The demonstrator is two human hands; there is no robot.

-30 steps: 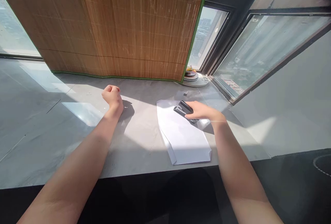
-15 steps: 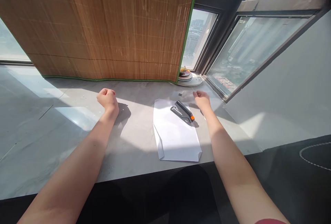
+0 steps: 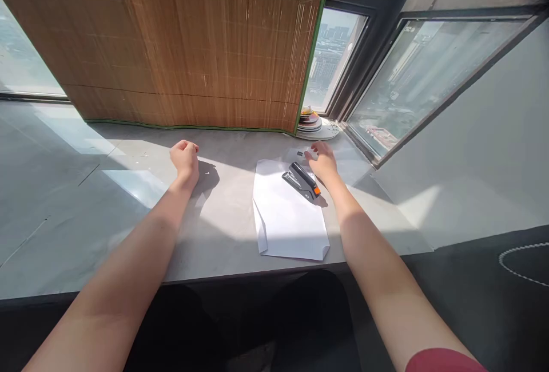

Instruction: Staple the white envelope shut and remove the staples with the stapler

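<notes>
My left hand (image 3: 185,159) is closed in a fist over the grey stone sill, and whatever it may hold is hidden. My right hand (image 3: 323,161) has its thumb and fingers parted. Just left of its fingertips lies a small dark piece (image 3: 299,153), possibly a strip of staples, apart from them. A black stapler with an orange end (image 3: 302,181) rests slantwise on white paper sheets (image 3: 291,224), just below and left of the right hand. The paper's left edge and lower right corner are curled up.
A brown bamboo blind (image 3: 206,46) with green edging hangs down behind the sill (image 3: 231,189). Stacked plates (image 3: 316,129) stand in the far corner by the dark window frame (image 3: 360,68). On the right is a white wall (image 3: 467,149); a beaded cord (image 3: 504,257) hangs there.
My right hand has moved left toward the small dark piece, and its fingers have gone from pinched to parted. The left hand stays closed. The view has shifted slightly.
</notes>
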